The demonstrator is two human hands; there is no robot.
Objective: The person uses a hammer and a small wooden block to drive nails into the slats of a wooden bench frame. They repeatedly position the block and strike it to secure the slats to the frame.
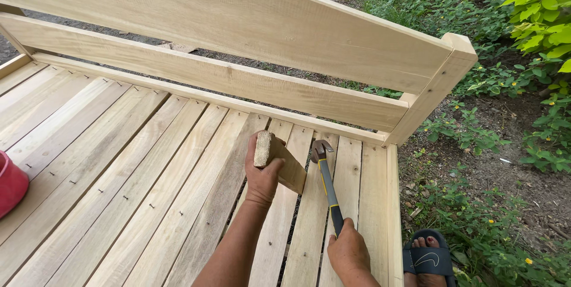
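My left hand (262, 171) grips a short block of pale wood (284, 163), holding it on edge on the slats of a wooden bed frame (148, 162). My right hand (348, 251) holds a hammer (326, 186) by its black and yellow handle. The hammer's metal head lies just right of the block, close to the slat surface near the headboard rail (238, 82).
Several nails stand partly driven along the slats. A red container (11, 183) sits on the slats at the left edge. My foot in a dark sandal (428, 260) stands on the ground at the right, among dirt, weeds and green shrubs (535, 19).
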